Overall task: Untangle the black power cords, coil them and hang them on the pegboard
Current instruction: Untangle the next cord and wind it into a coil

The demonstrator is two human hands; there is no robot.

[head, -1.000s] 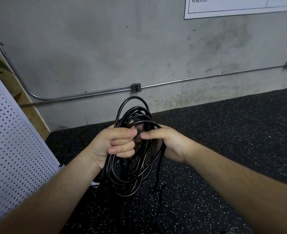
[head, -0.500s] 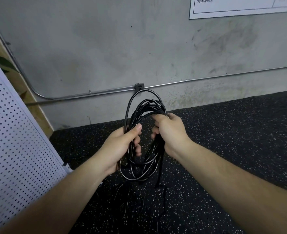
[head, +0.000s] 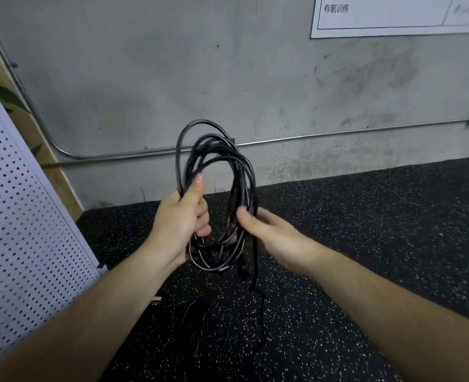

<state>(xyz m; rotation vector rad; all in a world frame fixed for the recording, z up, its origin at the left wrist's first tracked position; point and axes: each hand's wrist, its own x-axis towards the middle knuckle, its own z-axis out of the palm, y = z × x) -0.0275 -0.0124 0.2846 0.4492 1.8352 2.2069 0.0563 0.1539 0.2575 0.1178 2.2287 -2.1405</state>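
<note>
While both forearms reach in from the bottom corners, the coil of black cord [head: 217,172] sits upright at mid-frame, held in the air btwn the two hands, w/ the loops standing as a tall oval in front of the grey wall [head: 145,78]. Left hand [head: 180,224] grips the coil's left side: fingers curled round the bundled strands, thumb laid straight up along them. Right hand [head: 269,235] is at the lower right side of the coil, strands passing btwn its thumb and the fingers behind them, so it looks like a pinch, tho the hand is motion-blurred. Hands are apart, w/ the open middle of the coil btwn them. One loose tail [head: 254,271] hangs off the coil's lower right and drops to the floor [head: 365,244], which is black rubber w/ white specks. More black cord [head: 200,323] lies in a loose heap on the floor at lower centre, under the coil; hard to make out against the dark surface. Pegboard [head: 21,216], white and perforated, leans along the left edge, well left of the coil. Metal conduit [head: 338,135] runs across the wall behind the coil's top. White sign [head: 393,15] is cut off at upper right.
</note>
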